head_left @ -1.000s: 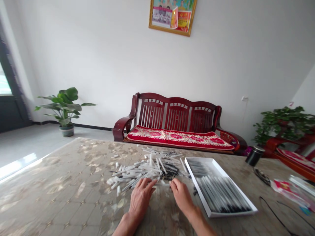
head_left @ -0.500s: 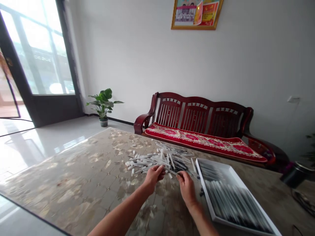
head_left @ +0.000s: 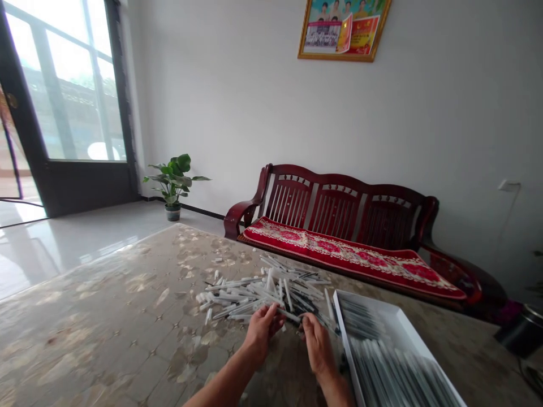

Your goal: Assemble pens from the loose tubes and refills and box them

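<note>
A slim, whitish pen (head_left: 290, 316) spans the gap between my two hands, just in front of the pile. My left hand (head_left: 262, 329) pinches its left end between thumb and fingers. At its other end, my right hand (head_left: 316, 340) has its fingers closed, with the tip of the pen partly hidden by them. Behind both hands lies a loose pile of white and dark pen parts (head_left: 241, 293), jumbled in many directions. To the right, a white box (head_left: 348, 356) holds rows of translucent, dark-ended pens (head_left: 396, 367), somewhat blurred.
The patterned tabletop (head_left: 127, 322) stretches away to the left. Beyond its far edge stands a dark red wooden bench (head_left: 331, 198) with a red floral cover (head_left: 339, 246). A black cylindrical object (head_left: 520, 330) is at the right edge, and a potted plant (head_left: 173, 181) stands on the floor.
The view has tilted up and shifted, so table, pile, box and hands appear lower. Both hands keep hold of the pen, with little change between them.
</note>
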Tool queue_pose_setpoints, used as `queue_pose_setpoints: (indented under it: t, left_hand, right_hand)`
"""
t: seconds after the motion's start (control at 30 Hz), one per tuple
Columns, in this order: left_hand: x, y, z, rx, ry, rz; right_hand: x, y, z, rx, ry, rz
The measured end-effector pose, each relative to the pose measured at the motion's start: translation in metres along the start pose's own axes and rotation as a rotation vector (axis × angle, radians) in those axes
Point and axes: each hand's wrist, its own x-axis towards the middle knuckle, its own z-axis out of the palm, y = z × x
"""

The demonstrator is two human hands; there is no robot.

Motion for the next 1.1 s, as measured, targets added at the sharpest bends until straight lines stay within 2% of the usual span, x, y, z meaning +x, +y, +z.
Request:
queue_pose_setpoints:
  t: [0.1, 0.27, 0.43, 0.63, 0.83, 0.97, 1.1]
  left_hand:
    - [0.003, 0.0, -0.004, -0.015, -0.029, 0.0]
    - [0.003, -0.001, -0.006, -0.021, -0.045, 0.023]
    - [0.003, -0.002, -0.004, 0.009, -0.055, 0.012]
    - [0.003, -0.004, -0.004, 0.029, -0.093, 0.027]
    - [-0.001, -0.003, -0.002, 0.032, -0.063, 0.018]
    - [-0.003, -0.003, -0.003, 0.043, -0.088, 0.031]
    - [-0.003, -0.003, -0.005, 0.063, -0.083, 0.05]
  right_hand:
    - [0.0, 0.0, 0.002, 0.006, 0.021, -0.035]
    - [-0.001, 0.0, 0.006, 0.036, -0.006, 0.079]
    - [-0.003, -0.002, 0.004, 0.008, 0.025, -0.031]
    - [-0.005, 0.003, 0.002, -0.026, 0.043, 0.052]
    - [-0.009, -0.001, -0.001, -0.049, 0.019, -0.044]
    - [-0.01, 0.006, 0.002, -0.101, 0.039, -0.011]
    - [-0.012, 0.007, 0.002, -0.07, -0.009, 0.016]
